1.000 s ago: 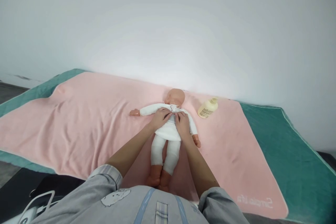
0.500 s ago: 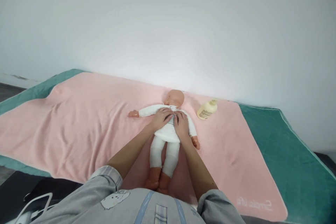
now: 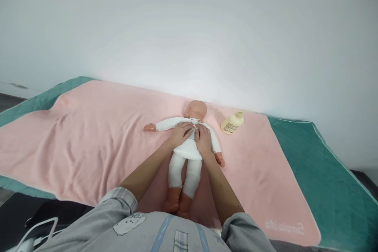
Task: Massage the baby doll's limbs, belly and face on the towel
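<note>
A baby doll with a white cloth body lies on a pink blanket, its head toward the wall and its feet toward me. My left hand rests flat on the left side of the doll's upper torso, fingers extended. On the right side of the torso lies my right hand, its fingers also stretched out. The fingertips of both hands are close together near the middle, below the doll's neck. A cream bottle with dark print stands on the blanket to the right of the doll's head.
Under the pink blanket, a green cover shows at the right and far left. A pale wall rises behind. At the lower left are a black surface and a white curved frame.
</note>
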Tool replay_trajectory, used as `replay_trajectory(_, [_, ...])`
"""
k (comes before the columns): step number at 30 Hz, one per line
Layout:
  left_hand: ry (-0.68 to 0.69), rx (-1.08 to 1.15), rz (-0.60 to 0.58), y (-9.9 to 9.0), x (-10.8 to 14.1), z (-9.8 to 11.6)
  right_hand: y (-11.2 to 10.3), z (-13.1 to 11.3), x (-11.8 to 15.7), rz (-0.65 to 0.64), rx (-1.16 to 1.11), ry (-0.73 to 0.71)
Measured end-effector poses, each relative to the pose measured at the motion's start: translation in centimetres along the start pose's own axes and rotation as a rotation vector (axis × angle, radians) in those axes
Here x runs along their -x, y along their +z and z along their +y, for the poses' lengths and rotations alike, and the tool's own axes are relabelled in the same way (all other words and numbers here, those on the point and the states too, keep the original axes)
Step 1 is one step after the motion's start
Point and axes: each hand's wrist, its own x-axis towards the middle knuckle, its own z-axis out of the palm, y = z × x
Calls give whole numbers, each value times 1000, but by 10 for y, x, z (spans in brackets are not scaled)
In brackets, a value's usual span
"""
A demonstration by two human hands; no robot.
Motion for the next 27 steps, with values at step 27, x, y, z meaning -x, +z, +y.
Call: replay_trajectory(27, [-127, -121, 81, 6, 0, -1, 3, 4, 2, -20, 32, 3])
